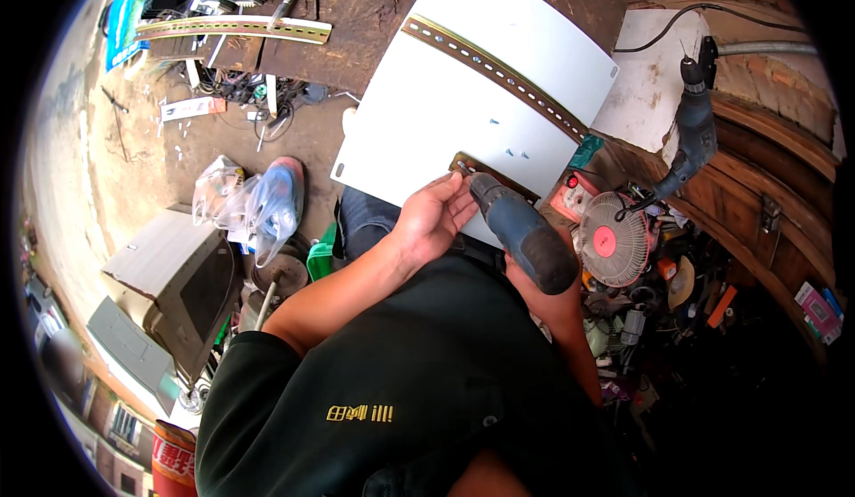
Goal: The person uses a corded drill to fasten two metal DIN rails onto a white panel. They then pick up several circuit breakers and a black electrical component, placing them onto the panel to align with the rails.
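Head view: the white panel leaves us open room toward its left edge; our left hand bunches its fingers at the tip of the blue drill, whether pinching anything we cannot tell; the short rail lies by the panel's near edge; our right hand, partly hidden, grips the blue drill.

A workshop is indicated by a blue-and-black power drill, a scuffed brown wooden surface and tangled dark cables.
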The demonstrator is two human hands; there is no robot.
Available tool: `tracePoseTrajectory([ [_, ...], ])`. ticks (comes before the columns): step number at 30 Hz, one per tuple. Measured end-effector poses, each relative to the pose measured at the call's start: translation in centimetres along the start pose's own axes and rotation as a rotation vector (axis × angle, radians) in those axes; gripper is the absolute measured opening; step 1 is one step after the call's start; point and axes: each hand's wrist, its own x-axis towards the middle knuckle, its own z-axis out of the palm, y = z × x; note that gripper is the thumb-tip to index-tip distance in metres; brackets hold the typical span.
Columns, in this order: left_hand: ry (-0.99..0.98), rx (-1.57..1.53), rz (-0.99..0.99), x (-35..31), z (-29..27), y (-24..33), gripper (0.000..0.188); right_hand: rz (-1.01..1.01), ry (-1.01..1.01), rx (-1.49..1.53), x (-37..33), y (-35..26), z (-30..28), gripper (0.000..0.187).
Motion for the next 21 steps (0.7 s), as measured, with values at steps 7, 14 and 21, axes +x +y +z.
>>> tracePoseTrajectory([
  [7,0.112,0.258,0.097,-4.1,-2.5,2.5,0.019,0.007,0.002,0.006,0.9,-1.2,0.0,0.040],
  [14,0.292,0.045,0.220,-2.1,-12.2,6.0,0.055,0.034,-0.065,-0.085,1.9,-3.7,-0.5,0.043],
  [21,0.023,-0.004,0.081,0.6,-7.9,3.0,0.057,0.069,-0.201,-0.213,3.1,-5.0,-1.2,0.046],
])
